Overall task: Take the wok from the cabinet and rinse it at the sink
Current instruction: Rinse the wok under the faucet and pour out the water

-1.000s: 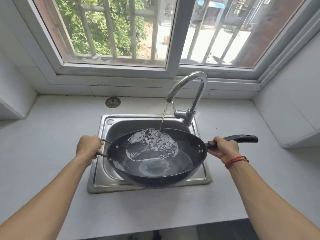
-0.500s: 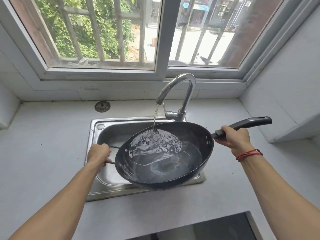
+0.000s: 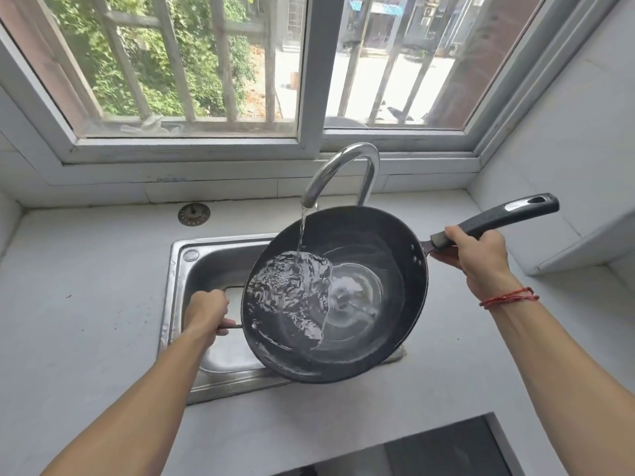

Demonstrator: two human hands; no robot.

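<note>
I hold the wok over the sink, tilted so that its 8 o'clock edge sits lowest. My left hand is curled round the wire loop handle at the wok's 9 o'clock. My right hand grips the long black handle at 2 o'clock, close to the rim. Water from the tap lands inside at 10 o'clock and pools (rippled) on the lower left wall. The handle's silver insert is too blurred to read. A drain strainer lies on the countertop at the sink's 11 o'clock.
</note>
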